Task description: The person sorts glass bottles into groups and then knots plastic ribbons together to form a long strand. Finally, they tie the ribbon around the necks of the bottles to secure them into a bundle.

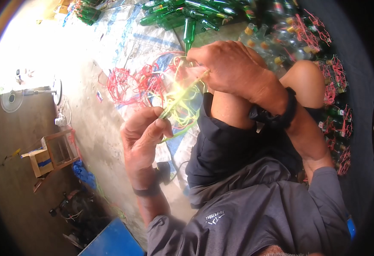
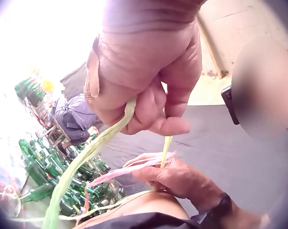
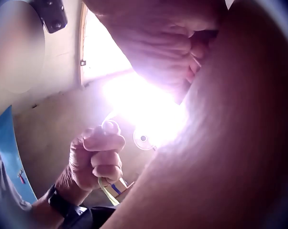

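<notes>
My left hand (image 1: 143,135) pinches a yellow-green plastic strip between thumb and forefinger. In the left wrist view the same strip (image 2: 82,156) runs down from beneath its curled fingers. Above the raised knee, my right hand (image 1: 234,68) grips twine, and pink strands (image 2: 127,172) lead away from its fingers in the left wrist view. Between both hands hangs a loose tangle of yellow-green twine (image 1: 184,104). Behind it spreads a heap of red twine (image 1: 129,85). A green glass bottle (image 1: 189,30) stands just beyond the right hand. Glare washes out part of the right wrist view.
Many green bottles (image 1: 161,17) lie at the back on a white and blue sheet (image 1: 125,47). Clear bottles (image 1: 259,40) and bundles tied with red twine (image 1: 334,81) line the right side. At left are a fan (image 1: 58,91), a wooden frame (image 1: 61,147) and a blue panel (image 1: 112,241).
</notes>
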Available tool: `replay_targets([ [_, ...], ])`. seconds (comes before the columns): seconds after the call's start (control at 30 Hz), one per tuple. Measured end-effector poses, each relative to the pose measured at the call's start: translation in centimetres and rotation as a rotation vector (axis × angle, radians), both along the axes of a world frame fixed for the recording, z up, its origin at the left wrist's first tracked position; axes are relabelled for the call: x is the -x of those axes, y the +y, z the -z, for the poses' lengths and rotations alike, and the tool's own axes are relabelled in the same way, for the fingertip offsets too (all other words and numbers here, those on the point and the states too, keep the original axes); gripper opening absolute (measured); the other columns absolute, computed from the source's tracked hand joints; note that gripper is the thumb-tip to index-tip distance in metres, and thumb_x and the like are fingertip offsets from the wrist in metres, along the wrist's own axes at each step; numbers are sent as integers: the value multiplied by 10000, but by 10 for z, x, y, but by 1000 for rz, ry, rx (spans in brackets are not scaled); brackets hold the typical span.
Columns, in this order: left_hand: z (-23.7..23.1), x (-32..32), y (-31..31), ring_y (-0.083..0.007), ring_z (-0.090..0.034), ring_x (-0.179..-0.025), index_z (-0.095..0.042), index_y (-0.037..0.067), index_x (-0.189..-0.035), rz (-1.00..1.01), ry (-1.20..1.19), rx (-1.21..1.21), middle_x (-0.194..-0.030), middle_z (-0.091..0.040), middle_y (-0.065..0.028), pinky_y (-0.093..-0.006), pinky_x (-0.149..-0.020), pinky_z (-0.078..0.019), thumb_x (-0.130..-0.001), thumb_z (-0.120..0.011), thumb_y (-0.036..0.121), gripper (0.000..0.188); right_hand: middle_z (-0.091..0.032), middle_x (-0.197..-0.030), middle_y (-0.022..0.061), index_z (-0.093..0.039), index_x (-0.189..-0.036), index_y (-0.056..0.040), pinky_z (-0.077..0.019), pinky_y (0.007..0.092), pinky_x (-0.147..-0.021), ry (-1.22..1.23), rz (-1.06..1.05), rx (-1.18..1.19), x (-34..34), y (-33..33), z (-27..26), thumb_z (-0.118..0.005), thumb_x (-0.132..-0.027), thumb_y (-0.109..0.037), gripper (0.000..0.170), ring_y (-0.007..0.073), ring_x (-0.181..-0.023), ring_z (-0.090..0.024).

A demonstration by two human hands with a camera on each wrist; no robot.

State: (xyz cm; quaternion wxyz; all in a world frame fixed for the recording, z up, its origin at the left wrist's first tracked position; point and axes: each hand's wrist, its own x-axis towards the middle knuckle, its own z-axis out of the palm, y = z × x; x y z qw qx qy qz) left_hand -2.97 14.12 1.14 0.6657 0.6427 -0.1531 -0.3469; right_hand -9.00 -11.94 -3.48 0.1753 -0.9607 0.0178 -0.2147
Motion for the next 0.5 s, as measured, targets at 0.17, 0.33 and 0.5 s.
replay_targets([
  [0.17, 20, -2, 1, -54, -444, -587, -681, -41, -1169, -36, -92, 112, -747, -618, -28, -213, -503, -286, -962, -655, 51, 229, -697, -807, 187, -717, -1020, -23, -543, 395, -698, 11, -122, -232, -1, -14, -14, -750, -842, -108, 200, 305, -792, -723],
  [0.33, 23, -6, 5, -49, -442, -593, -685, -33, -1156, -109, -64, 92, -747, -592, 10, -215, -524, -308, -966, -675, 67, 216, -718, -819, 79, -710, -984, 18, -521, 249, -713, -5, -290, -536, -10, -35, -21, -736, -887, -71, 134, 86, -808, -687],
  [0.5, 12, -14, 10, -30, -386, -585, -677, -32, -1138, -166, -125, 71, -755, -562, 40, -209, -535, -292, -974, -670, 62, 189, -742, -925, 45, -728, -1034, 10, -550, 247, -804, -83, -224, -831, -14, -51, -22, -716, -927, -53, 124, 95, -895, -696],
])
